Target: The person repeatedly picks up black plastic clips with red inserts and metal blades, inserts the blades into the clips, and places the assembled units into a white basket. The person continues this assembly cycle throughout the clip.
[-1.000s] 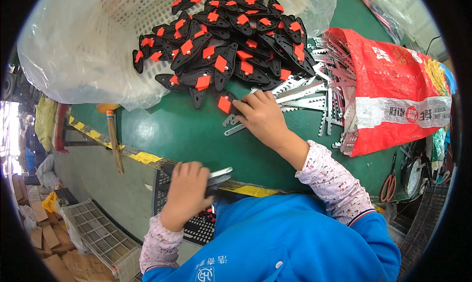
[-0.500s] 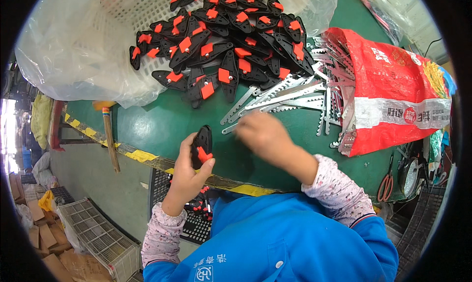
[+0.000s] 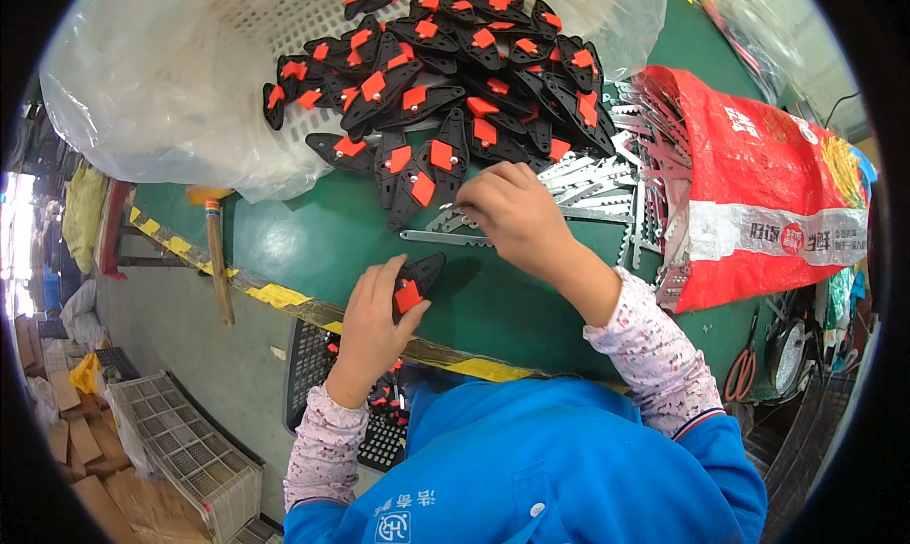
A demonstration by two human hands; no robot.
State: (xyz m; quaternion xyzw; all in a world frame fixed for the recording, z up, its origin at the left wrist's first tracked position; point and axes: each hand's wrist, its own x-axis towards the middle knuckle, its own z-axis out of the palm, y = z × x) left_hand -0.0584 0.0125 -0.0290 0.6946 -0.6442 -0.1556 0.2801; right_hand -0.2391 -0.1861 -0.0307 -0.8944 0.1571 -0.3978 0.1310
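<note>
My left hand (image 3: 373, 315) grips a black plastic lens-shaped piece with a red diamond tab (image 3: 409, 296), low over the green table near its front edge. Its thumb lies beside the red tab. Ahead and to the right, my right hand (image 3: 517, 212) has its fingers pinched together at the near edge of the loose metal strips. What sits between those fingertips is too small to make out. One notched silver metal strip (image 3: 445, 238) lies just below them. Beyond my hands is a heap of similar black pieces with red tabs (image 3: 455, 89).
A red bag (image 3: 758, 184) spills toothed metal strips (image 3: 592, 186) at the right. Behind the heap stands a white perforated basket (image 3: 284, 18) with clear plastic sheeting (image 3: 171, 117). A wooden-handled hammer (image 3: 218, 260) lies at the left edge; red-handled scissors (image 3: 742, 369) are far right.
My left hand has lowered the black piece toward the table and tilted it rightward. My right hand, blurred before, is now steadier, with its fingertips at the strips beside the heap.
</note>
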